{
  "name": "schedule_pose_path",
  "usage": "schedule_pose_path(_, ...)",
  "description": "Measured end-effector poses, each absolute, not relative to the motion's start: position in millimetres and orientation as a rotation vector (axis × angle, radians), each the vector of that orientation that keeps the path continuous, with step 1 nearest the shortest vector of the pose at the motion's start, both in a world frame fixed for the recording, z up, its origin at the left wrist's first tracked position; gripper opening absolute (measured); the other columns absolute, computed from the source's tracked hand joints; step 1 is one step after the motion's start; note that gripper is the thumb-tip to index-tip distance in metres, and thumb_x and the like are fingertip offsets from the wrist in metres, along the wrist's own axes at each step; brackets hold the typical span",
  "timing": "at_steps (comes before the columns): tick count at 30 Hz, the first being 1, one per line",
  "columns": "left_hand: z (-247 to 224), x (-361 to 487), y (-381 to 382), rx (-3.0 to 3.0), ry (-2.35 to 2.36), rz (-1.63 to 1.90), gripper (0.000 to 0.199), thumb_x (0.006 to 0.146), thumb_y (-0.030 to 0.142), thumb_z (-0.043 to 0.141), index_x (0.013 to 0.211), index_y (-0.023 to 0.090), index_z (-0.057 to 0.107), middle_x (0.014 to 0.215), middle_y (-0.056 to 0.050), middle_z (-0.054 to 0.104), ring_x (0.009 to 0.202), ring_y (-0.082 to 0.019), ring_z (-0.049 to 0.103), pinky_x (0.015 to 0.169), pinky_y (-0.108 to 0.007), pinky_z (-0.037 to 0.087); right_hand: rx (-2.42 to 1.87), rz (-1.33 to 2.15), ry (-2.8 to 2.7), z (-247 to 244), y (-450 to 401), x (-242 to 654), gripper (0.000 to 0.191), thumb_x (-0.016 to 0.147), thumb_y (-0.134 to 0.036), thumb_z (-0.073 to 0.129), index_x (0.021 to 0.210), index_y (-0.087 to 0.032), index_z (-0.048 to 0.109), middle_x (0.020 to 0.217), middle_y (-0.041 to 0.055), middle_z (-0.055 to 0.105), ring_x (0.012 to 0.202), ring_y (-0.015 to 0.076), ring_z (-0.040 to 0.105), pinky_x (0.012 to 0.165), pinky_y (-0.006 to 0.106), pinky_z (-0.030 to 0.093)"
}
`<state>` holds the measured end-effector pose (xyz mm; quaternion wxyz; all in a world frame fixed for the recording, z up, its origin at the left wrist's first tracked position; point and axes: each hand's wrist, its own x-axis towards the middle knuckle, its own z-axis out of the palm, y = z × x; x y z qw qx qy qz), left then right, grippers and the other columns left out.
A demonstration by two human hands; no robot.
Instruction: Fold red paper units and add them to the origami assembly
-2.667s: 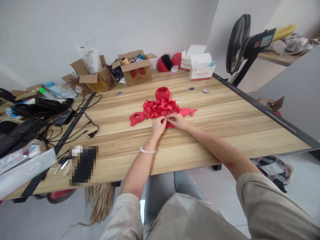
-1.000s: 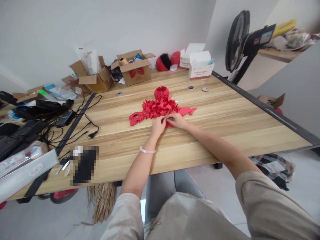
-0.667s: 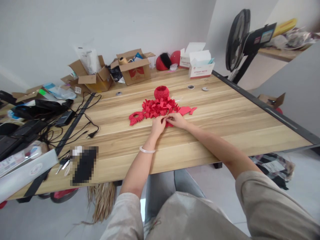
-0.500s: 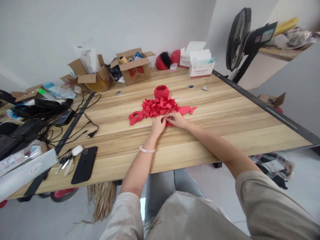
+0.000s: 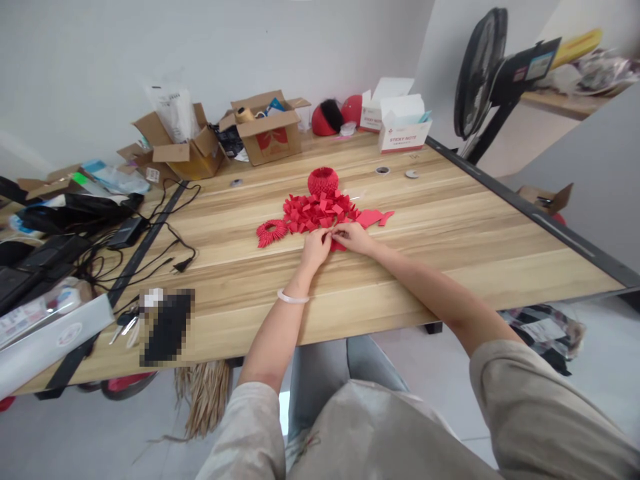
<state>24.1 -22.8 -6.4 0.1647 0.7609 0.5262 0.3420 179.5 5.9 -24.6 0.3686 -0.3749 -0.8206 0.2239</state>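
My left hand [image 5: 316, 247] and my right hand [image 5: 352, 237] meet fingertip to fingertip just above the table, both pinched closed. Whatever is between the fingertips is too small and hidden to make out. Red paper [image 5: 338, 246] shows right under them. Beyond the fingers lies a heap of small folded red paper pieces [image 5: 320, 211], with flat red paper [image 5: 369, 218] at its right side. A ring of red folded pieces [image 5: 272, 232] lies left of the heap. Behind it stands a round, open-topped red folded-paper form [image 5: 323, 181].
On the wooden table [image 5: 480, 253], a tape roll [image 5: 383, 171] lies toward the back. Cardboard boxes [image 5: 273, 140] and sticky-note boxes [image 5: 404, 139] line the wall. Cables [image 5: 173, 233], keys [image 5: 129, 323] and a blurred dark object [image 5: 167, 327] lie left. A fan [image 5: 483, 80] stands right.
The hands hold nearly the same pose, fingertips still together. The view has shifted slightly, and the dark phone at the left now appears pixelated.
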Motion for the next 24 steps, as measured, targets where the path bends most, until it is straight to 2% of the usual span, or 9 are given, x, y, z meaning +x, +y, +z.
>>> schedule_pose_path(24,-5.4,24.2,-22.0,2.18,1.497,0.945,0.024,0.085,0.016,0.046,0.097,0.013,0.067,0.099,-0.01,0.07,0.091,-0.019,0.063,0.088,-0.03,0.047,-0.978,0.552,-2.119,-22.6,4.3,179.5,0.017,0.079,-0.017,0.052,0.084,-0.014,0.068,0.077,0.0056,0.069,0.065,0.0145,0.06,0.063,0.024,0.044)
